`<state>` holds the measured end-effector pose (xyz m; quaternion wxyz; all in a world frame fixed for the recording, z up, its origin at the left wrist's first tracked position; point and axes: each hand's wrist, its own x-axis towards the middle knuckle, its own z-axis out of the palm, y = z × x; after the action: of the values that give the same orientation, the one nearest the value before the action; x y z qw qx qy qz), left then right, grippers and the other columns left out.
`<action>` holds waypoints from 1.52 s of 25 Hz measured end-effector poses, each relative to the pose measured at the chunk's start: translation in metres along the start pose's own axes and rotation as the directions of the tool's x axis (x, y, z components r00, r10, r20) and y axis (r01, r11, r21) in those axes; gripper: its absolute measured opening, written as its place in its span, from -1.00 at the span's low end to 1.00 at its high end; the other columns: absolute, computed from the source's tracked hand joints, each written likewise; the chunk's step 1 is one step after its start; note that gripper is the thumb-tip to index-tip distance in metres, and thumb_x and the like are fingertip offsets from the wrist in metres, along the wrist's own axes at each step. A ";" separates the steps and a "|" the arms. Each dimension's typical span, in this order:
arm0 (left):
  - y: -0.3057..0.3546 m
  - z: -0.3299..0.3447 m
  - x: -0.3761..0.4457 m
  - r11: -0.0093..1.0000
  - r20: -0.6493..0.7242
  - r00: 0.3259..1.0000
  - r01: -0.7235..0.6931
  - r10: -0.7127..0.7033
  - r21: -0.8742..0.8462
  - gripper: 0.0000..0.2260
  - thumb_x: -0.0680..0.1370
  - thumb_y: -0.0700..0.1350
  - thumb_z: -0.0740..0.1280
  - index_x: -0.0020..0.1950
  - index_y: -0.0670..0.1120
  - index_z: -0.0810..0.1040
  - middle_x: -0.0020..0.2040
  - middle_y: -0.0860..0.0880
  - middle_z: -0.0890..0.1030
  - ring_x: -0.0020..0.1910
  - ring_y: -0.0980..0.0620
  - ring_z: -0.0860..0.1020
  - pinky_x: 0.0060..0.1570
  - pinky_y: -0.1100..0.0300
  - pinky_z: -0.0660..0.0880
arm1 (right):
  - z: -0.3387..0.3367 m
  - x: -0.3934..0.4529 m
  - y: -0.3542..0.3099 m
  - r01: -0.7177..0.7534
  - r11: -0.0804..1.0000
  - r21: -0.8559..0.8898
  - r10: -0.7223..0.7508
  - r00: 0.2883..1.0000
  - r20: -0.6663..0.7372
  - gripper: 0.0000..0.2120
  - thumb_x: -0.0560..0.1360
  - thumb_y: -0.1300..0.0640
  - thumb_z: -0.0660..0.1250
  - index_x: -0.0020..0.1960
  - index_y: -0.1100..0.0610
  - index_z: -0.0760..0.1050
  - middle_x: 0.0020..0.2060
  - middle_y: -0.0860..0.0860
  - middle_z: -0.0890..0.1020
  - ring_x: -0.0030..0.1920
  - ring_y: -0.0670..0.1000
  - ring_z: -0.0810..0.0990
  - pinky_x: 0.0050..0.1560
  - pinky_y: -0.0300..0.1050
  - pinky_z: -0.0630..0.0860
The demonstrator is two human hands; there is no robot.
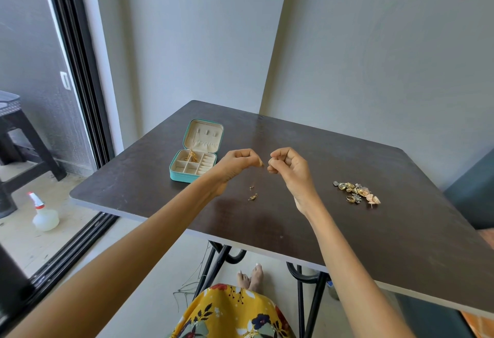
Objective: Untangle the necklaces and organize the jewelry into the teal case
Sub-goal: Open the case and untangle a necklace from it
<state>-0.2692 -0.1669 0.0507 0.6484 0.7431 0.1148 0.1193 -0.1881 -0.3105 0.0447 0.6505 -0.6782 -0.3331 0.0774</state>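
Note:
The teal case (175,175) lies open on the dark table (294,230), its cream compartments showing and a gold chain (192,156) in a rear one. My left hand (235,165) and my right hand (290,166) are raised above the table's middle, fingertips almost meeting. Each pinches an end of a thin gold necklace (262,164), whose small pendant pieces (252,196) hang down to the tabletop below. A pile of gold earrings and rings (357,192) lies to the right of my right hand.
The table stands in a wall corner, with a sliding door frame (80,70) on the left. A white spray bottle (44,214) sits on the floor outside. My feet (251,279) show under the table beside its black metal legs.

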 end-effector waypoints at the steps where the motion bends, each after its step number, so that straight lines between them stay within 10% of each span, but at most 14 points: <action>1: 0.000 0.000 0.000 1.000 -0.006 1.000 -0.003 0.003 -0.001 -0.81 0.46 -0.16 0.33 -0.35 0.04 0.55 -0.17 0.18 0.59 -0.24 0.40 0.51 -0.14 0.33 0.25 | 0.000 -0.002 0.000 0.016 0.999 -0.030 -0.015 1.000 0.013 -0.84 0.48 0.30 0.33 -0.12 0.05 0.53 -0.26 -0.04 0.59 -0.26 -0.13 0.56 -0.15 -0.32 0.50; 15: 0.000 -0.003 0.000 0.999 -0.033 0.998 0.052 -0.052 -0.004 -0.82 0.49 -0.12 0.33 -0.33 0.02 0.54 -0.18 0.08 0.59 -0.09 0.17 0.46 -0.20 0.26 0.25 | 0.003 -0.005 0.003 0.316 0.723 -0.614 -0.385 0.923 0.023 -0.93 0.41 0.09 0.44 -0.17 -0.08 0.61 -0.27 -0.22 0.59 -0.18 -0.18 0.50 -0.19 -0.42 0.37; 22: 0.001 -0.001 -0.003 0.967 -0.012 0.968 -0.253 0.252 -0.034 -0.87 0.46 -0.22 0.43 -0.04 -0.06 0.57 -0.12 0.01 0.63 -0.14 0.12 0.57 0.00 0.28 0.54 | 0.002 0.001 0.001 0.085 0.982 -0.170 -0.100 0.991 -0.084 -0.84 0.48 0.13 0.39 -0.23 -0.09 0.61 -0.26 -0.22 0.67 -0.17 -0.29 0.52 -0.11 -0.50 0.36; 26: 0.005 0.006 -0.004 0.866 -0.080 0.881 -0.436 0.466 0.243 -0.89 0.43 -0.15 0.47 -0.09 -0.07 0.59 -0.14 0.06 0.65 -0.15 0.11 0.59 0.06 0.07 0.53 | 0.002 0.000 -0.003 -0.042 0.998 0.055 0.044 0.999 -0.031 -0.86 0.50 0.13 0.37 -0.21 -0.01 0.64 -0.22 -0.17 0.70 -0.10 -0.29 0.59 -0.12 -0.53 0.40; 38: 0.005 0.003 -0.006 0.839 -0.168 0.833 -0.479 0.527 0.258 -0.93 0.48 -0.12 0.41 -0.06 -0.04 0.66 -0.16 0.05 0.68 -0.16 0.13 0.64 -0.02 0.16 0.58 | 0.004 0.001 -0.006 -0.081 0.993 0.089 0.081 0.997 0.004 -0.92 0.51 0.08 0.36 -0.09 0.01 0.64 -0.14 -0.13 0.69 -0.05 -0.29 0.59 -0.12 -0.55 0.41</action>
<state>-0.2733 -0.1725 0.0556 0.4957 0.7905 0.0009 0.3597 -0.1919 -0.3069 0.0504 0.6763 -0.6613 -0.3019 0.1187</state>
